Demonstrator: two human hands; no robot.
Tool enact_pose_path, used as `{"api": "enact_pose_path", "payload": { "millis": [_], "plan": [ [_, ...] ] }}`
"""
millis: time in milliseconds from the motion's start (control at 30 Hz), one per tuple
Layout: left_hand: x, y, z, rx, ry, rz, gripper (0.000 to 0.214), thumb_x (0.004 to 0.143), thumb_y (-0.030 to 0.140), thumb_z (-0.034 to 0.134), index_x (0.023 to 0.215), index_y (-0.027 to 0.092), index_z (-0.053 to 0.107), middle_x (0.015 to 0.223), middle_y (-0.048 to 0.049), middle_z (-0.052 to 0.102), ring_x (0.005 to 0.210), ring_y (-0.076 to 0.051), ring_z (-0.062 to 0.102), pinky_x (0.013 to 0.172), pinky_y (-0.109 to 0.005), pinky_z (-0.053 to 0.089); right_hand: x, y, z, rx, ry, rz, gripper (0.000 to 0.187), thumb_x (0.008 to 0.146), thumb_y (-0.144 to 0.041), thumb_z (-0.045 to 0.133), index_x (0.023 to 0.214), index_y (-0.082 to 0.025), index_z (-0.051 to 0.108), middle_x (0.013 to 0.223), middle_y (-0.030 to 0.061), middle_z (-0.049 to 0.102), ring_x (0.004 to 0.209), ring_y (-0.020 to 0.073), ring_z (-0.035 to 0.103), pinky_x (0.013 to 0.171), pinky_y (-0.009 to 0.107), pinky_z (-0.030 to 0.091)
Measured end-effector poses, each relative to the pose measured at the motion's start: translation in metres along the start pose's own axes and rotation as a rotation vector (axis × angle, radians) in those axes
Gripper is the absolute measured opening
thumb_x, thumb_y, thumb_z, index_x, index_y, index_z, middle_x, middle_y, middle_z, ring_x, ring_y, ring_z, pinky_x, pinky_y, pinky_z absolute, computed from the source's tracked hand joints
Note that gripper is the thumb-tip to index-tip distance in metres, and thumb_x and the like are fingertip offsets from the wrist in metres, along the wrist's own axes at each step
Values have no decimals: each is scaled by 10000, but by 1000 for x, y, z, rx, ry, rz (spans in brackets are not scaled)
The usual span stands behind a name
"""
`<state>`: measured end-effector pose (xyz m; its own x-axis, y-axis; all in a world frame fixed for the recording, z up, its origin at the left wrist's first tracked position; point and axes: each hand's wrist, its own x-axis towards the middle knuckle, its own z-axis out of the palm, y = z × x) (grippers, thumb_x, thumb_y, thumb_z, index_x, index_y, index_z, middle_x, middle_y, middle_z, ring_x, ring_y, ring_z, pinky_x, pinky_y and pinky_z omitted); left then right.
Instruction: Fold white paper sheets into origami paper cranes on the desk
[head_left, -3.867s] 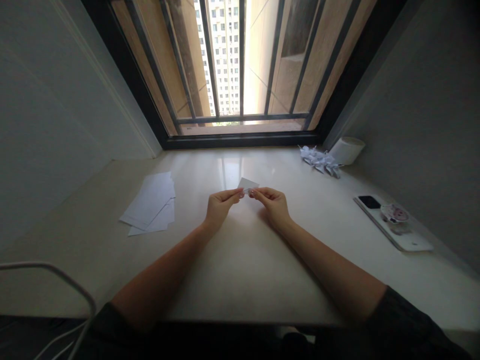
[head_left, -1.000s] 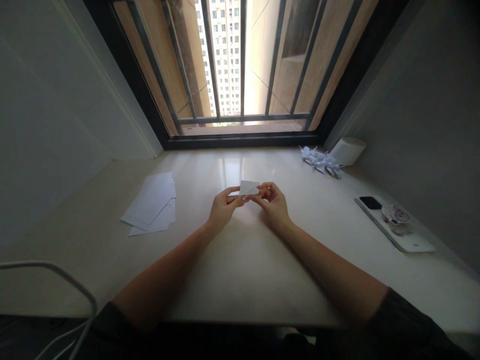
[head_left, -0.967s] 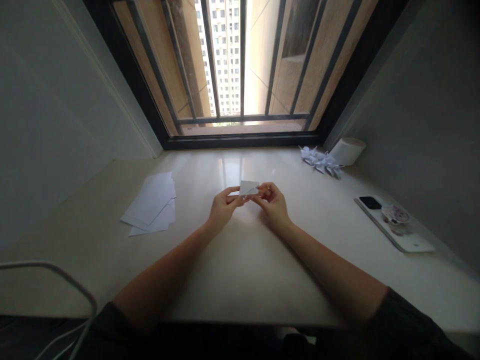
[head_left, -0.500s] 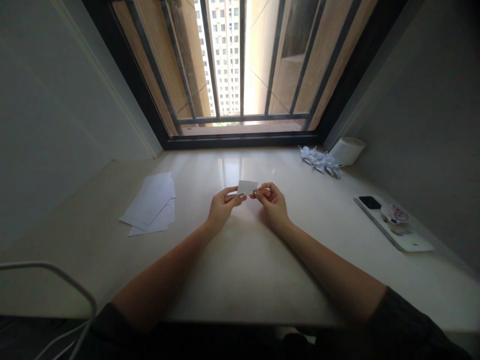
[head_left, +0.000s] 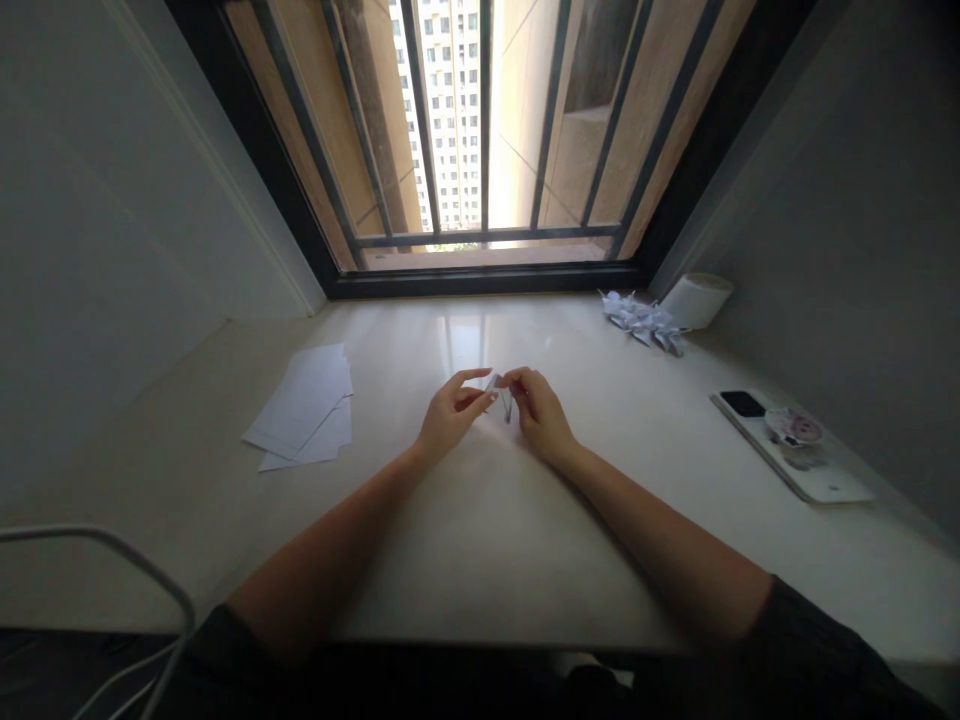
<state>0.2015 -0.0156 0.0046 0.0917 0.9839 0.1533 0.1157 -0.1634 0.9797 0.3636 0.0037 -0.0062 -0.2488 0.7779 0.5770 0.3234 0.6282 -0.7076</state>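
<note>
Both my hands meet over the middle of a pale stone counter. Between them is a small folded piece of white paper, seen almost edge-on and low over the counter. My left hand pinches it from the left with thumb and fingertips. My right hand grips it from the right, fingers curled over its top. Most of the paper is hidden behind my fingers.
A loose stack of white sheets lies to the left. At the back right are several small folded paper figures beside a white roll. A phone lies at the right. A barred window is ahead.
The paper stood up as a flat white rectangle between my fingertips; now it is tipped down and folded narrower, showing mostly its edge. Both hands lowered slightly toward the counter.
</note>
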Motion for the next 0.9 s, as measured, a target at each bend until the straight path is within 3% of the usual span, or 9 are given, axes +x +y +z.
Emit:
{"api": "enact_pose_path", "payload": {
  "millis": [100, 200, 333, 467, 700, 900],
  "plan": [
    [0, -2, 0, -49, 8, -5, 494, 736, 364, 657, 1185, 201, 532, 734, -6, 658, 644, -110, 586, 610, -221, 492, 0, -1, 2, 31, 10, -1, 151, 903, -278, 400, 951, -214, 529, 882, 48, 570, 794, 176, 533, 747, 328, 436],
    [1, -3, 1, -123, 105, -17, 521, 728, 342, 666, 1202, 211, 495, 761, -10, 666, 697, -127, 615, 651, -246, 525, 0, -3, 2, 57, 18, 21, 145, 881, -322, 475, 949, -219, 551, 886, 43, 591, 759, 163, 549, 731, 316, 453],
    [2, -1, 2, -213, 189, -11, 516, 730, 299, 665, 1196, 226, 458, 844, -26, 670, 780, -155, 641, 713, -307, 555, -1, -4, 0, 40, -43, 8, 260, 759, -385, 654, 969, -237, 611, 908, 40, 638, 768, 176, 575, 737, 329, 469],
    [0, 1, 3, -230, 133, -17, 428, 737, 300, 654, 1138, 218, 526, 916, -35, 653, 803, -162, 640, 732, -331, 566, -2, -2, 0, 45, -20, 32, 286, 716, -378, 701, 971, -252, 660, 916, 43, 674, 804, 192, 593, 756, 345, 474],
    [0, 2, 1, -128, 77, -4, 365, 753, 366, 634, 1081, 206, 643, 1031, -52, 649, 832, -157, 637, 697, -258, 544, 1, 2, 2, 251, 80, 201, 219, 708, -358, 704, 904, -261, 717, 929, 34, 715, 845, 197, 634, 761, 335, 475],
    [1, 1, 3, -184, 115, 24, 368, 636, 302, 746, 981, 191, 676, 1010, -53, 681, 843, -174, 652, 800, -314, 511, 4, -1, 0, 379, 109, 361, 184, 686, -350, 711, 839, -251, 738, 900, 38, 731, 853, 214, 654, 724, 324, 470]
  ]
}}
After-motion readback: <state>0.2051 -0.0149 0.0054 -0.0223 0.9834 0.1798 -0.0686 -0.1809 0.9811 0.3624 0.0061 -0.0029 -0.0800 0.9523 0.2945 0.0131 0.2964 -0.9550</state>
